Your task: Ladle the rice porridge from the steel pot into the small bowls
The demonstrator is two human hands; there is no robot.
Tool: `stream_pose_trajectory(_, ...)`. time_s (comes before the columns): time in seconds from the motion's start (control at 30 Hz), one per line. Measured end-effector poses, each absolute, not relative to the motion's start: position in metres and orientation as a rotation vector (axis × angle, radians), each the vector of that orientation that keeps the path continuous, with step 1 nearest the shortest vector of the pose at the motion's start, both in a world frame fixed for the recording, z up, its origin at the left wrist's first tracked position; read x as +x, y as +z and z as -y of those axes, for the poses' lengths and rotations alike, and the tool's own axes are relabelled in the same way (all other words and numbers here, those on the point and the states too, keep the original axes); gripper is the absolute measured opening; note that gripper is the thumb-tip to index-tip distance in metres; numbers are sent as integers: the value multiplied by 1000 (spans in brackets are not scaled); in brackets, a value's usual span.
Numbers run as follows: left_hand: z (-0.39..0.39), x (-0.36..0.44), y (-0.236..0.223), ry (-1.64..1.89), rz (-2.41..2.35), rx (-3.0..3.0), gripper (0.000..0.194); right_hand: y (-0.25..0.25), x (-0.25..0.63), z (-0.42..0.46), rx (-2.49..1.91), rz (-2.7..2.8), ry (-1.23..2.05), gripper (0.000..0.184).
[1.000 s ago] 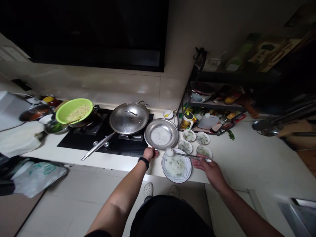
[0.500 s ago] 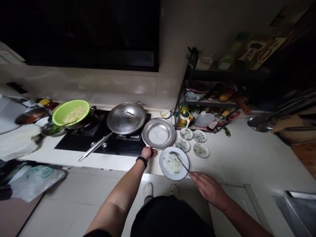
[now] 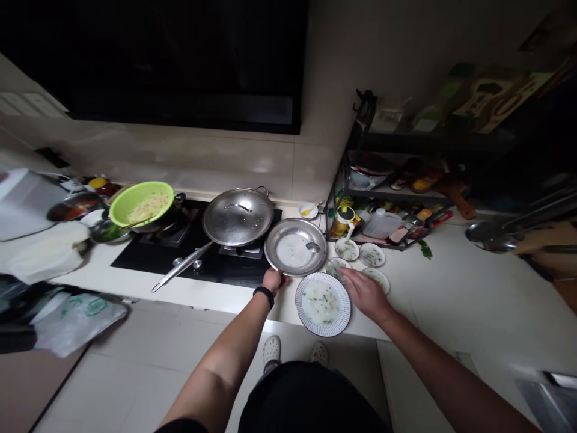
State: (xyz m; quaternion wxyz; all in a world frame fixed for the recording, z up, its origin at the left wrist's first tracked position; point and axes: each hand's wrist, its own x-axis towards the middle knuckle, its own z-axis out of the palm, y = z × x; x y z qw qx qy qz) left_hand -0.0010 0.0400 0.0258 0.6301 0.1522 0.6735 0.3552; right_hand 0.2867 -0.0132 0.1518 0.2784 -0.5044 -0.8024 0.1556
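My left hand [image 3: 274, 280], a dark band on its wrist, is closed on the near rim of a shallow metal basin [image 3: 272, 257] with whitish liquid in it. My right hand [image 3: 364, 292] is closed on a metal spoon [image 3: 312, 247], whose bowl is over the right side of the basin; most of its handle is hard to make out. Just left of that hand, a striped plate [image 3: 303, 325] holds pale batter with green flecks. Several small dishes hold similar flecked batter, among them one small dish [image 3: 372, 255] behind my right hand. My fingers partly cover two others.
A lidded pan [image 3: 237, 216] sits on the black hob [image 3: 210, 273], its long handle pointing left and forward. Further left is a green colander [image 3: 118, 210] with pale shreds. A rack [image 3: 374, 191] of bottles and jars stands behind the small dishes. Ladles [image 3: 489, 236] lie at right.
My right hand has lifted the spoon from the striped plate and moved it up and away to the basin. My left hand stays on the basin's rim. The camera view has shifted slightly.
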Motion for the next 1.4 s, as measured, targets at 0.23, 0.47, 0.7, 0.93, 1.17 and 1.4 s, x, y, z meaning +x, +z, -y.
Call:
stream_pose_trajectory(0.23, -47, 1, 27, 897, -1518, 249, 8, 129, 265, -37, -1417, 2145, 449, 39)
stream_pose_trajectory(0.47, -48, -2, 36, 974, -1483, 244, 11, 122, 263, -48, -1391, 2136, 480, 39)
stream_pose_trajectory(0.7, -51, -2, 39, 1031, -1513, 222, 15, 100, 259, -68, -1404, 2177, 427, 39)
stream_pose_trajectory(0.93, -52, 1, 41, 1055, -1537, 217, 15, 81, 251, -98, -1489, 2098, 505, 41)
stream_pose_trajectory(1.17, -52, 1, 42, 1073, -1543, 203, 13, 57, 257, -103, -1629, 1430, 942, 30)
stream_pose_trajectory(1.4, -50, 1, 41, 1079, -1546, 184, 13, 54, 261, -91, -1611, 724, 1202, 22)
